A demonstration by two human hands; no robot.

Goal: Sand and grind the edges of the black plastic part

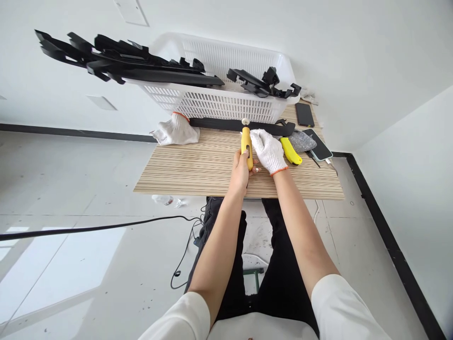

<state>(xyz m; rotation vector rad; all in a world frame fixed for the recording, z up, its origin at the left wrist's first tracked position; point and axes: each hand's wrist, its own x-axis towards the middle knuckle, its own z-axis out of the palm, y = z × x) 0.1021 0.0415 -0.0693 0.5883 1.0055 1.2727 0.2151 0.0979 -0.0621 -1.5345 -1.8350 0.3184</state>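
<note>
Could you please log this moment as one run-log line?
left hand: grips yellow tool | right hand: gloved, on tool | tool tip: at black strip | surface: wooden table

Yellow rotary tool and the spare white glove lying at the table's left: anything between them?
Head view: only bare striped tabletop lies between the yellow rotary tool and the spare white glove.
</note>
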